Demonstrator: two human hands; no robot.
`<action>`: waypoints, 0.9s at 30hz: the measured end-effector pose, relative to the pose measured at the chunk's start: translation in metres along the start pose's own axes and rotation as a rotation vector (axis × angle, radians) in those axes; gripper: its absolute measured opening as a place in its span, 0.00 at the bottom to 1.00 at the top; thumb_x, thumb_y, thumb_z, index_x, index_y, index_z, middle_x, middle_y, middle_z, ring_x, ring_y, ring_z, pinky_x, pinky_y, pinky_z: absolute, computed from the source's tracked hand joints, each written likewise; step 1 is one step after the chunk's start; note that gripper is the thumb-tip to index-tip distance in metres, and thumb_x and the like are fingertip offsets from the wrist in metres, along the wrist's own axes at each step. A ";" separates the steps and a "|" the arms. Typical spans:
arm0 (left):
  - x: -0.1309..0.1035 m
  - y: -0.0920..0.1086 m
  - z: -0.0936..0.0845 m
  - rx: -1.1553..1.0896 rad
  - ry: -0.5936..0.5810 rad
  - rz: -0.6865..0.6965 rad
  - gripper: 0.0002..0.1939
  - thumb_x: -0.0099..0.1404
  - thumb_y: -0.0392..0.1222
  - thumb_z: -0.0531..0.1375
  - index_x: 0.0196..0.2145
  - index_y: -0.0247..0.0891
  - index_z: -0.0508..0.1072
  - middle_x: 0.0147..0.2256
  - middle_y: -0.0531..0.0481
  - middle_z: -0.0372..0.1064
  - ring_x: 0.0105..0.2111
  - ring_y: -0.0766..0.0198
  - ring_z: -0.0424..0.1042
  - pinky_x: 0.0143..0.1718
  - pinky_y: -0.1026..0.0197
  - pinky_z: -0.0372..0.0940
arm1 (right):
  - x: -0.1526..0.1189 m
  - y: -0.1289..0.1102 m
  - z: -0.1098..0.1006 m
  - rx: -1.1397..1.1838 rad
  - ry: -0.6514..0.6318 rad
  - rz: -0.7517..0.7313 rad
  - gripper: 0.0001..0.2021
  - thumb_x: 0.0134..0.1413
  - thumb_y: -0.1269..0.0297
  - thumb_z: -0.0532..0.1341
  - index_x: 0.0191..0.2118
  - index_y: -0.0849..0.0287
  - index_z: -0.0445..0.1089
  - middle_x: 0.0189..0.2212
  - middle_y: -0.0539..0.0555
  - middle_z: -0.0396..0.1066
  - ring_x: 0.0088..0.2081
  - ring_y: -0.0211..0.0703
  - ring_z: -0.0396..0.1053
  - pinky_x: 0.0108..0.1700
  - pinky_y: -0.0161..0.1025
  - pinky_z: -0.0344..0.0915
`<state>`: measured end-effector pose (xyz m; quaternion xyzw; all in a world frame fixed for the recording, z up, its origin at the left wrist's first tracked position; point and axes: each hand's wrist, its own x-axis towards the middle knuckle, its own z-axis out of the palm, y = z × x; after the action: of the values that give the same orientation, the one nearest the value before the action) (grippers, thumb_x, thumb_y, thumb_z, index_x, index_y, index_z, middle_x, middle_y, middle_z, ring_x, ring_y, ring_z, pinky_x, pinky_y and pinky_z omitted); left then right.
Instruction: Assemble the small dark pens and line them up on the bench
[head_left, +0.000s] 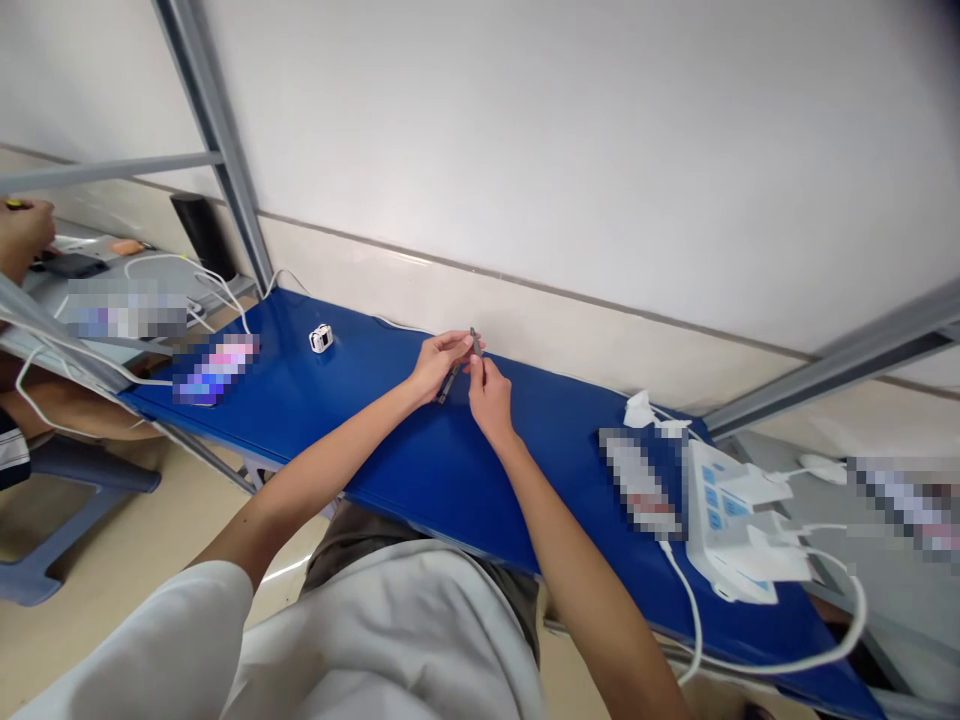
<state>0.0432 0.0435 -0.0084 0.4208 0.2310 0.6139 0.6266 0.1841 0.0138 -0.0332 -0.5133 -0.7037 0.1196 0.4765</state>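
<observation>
My left hand [441, 362] and my right hand [491, 395] meet above the far middle of the blue table. A short, slim, dark pen-like piece [475, 343] points up between their fingertips. My right thumb and fingers are closed on its lower end. The left fingers are bent around its upper part and touch it, also closed. Below the left palm shows a second dark, narrow piece [448, 386]; whether the left hand grips it or it lies on the table I cannot tell. The fingers hide where the two pieces might join.
On the blue table [420, 480] are a small white device [321, 339], a blurred phone [217, 370] at left, another [641, 482] at right, crumpled tissue [640, 409] and a white power strip [724, 530] with cables. Another person's hand [26, 235] is at far left.
</observation>
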 end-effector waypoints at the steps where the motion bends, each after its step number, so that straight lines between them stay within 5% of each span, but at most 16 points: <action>1: 0.000 -0.001 0.000 0.001 0.002 -0.003 0.24 0.62 0.56 0.79 0.45 0.35 0.86 0.46 0.38 0.84 0.39 0.58 0.79 0.42 0.57 0.71 | 0.000 0.000 0.001 0.005 0.000 0.001 0.30 0.81 0.39 0.48 0.43 0.55 0.77 0.35 0.61 0.82 0.34 0.54 0.79 0.43 0.45 0.68; 11: -0.004 0.006 0.003 -0.009 -0.092 -0.045 0.25 0.66 0.55 0.77 0.52 0.35 0.84 0.53 0.35 0.83 0.53 0.50 0.81 0.45 0.58 0.71 | 0.002 0.006 0.006 0.003 -0.018 -0.017 0.31 0.81 0.39 0.47 0.50 0.57 0.80 0.41 0.64 0.85 0.38 0.59 0.82 0.42 0.47 0.69; 22: 0.001 -0.001 -0.003 0.026 0.068 0.000 0.23 0.58 0.55 0.82 0.38 0.37 0.81 0.35 0.48 0.79 0.32 0.65 0.74 0.38 0.62 0.69 | 0.001 0.004 0.005 -0.024 -0.044 -0.018 0.28 0.81 0.39 0.49 0.43 0.53 0.77 0.34 0.61 0.82 0.37 0.57 0.80 0.41 0.43 0.68; 27: -0.002 0.004 0.001 -0.040 -0.052 -0.048 0.25 0.61 0.52 0.80 0.49 0.35 0.83 0.48 0.38 0.83 0.46 0.56 0.82 0.48 0.58 0.72 | 0.002 0.003 0.003 -0.047 0.005 -0.021 0.29 0.81 0.40 0.47 0.47 0.56 0.77 0.35 0.61 0.81 0.34 0.55 0.78 0.39 0.43 0.65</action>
<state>0.0413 0.0413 -0.0052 0.4183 0.2125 0.5923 0.6550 0.1831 0.0179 -0.0353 -0.5174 -0.7105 0.0968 0.4670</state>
